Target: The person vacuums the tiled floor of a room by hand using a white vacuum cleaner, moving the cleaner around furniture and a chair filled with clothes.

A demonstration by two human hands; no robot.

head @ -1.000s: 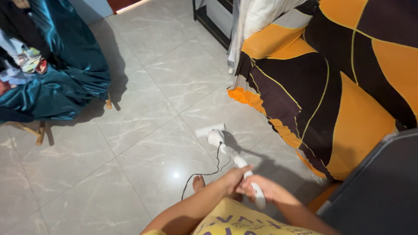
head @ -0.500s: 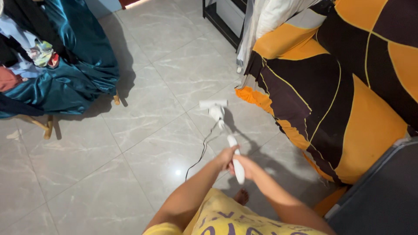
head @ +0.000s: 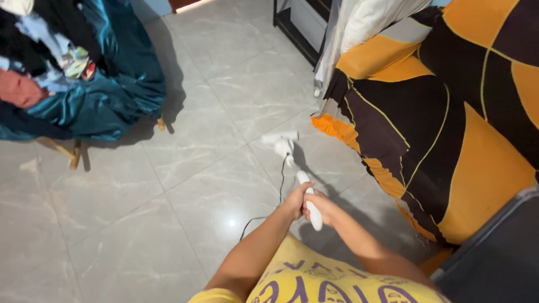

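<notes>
A white stick vacuum cleaner (head: 286, 150) stands on the grey tiled floor, its flat head close to the bed's hanging sheet. My left hand (head: 296, 200) and my right hand (head: 319, 205) both grip its white handle (head: 311, 205) near the middle of the view. A thin black cord (head: 279, 193) runs from the cleaner down across the tiles toward me. Part of my yellow shirt fills the bottom edge.
A bed with an orange and dark brown patterned sheet (head: 443, 112) fills the right side. A wooden chair piled with teal cloth and clothes (head: 84, 84) stands at the upper left. Dark furniture (head: 300, 28) is at the top, and a grey object (head: 499, 252) at the lower right.
The vacuum head has gone forward from near my feet to the tiles by the bed corner. My hands stretched out with the handle, and the view shifted forward.
</notes>
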